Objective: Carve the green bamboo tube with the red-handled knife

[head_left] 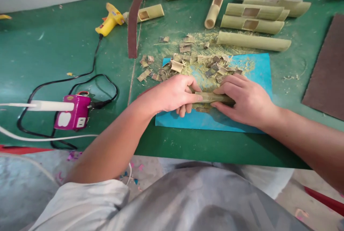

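A length of bamboo [211,97] lies crosswise between my two hands, low over the blue sheet [182,120]. My left hand [178,94] is closed on its left end, thumb along the near side. My right hand [239,93] grips the other end, and its fingers and palm cover that part. Just beyond my hands, bamboo chips [177,66] and pale green shavings [206,78] are heaped on the sheet and spill onto the green table [107,59].
Cut bamboo tubes [252,41] lie at the back. A sandpaper strip [133,30] is left of the chips; a dark brown sheet [328,69] is at right. At left are a yellow glue gun [110,19], its black cord and a purple power adapter [72,112].
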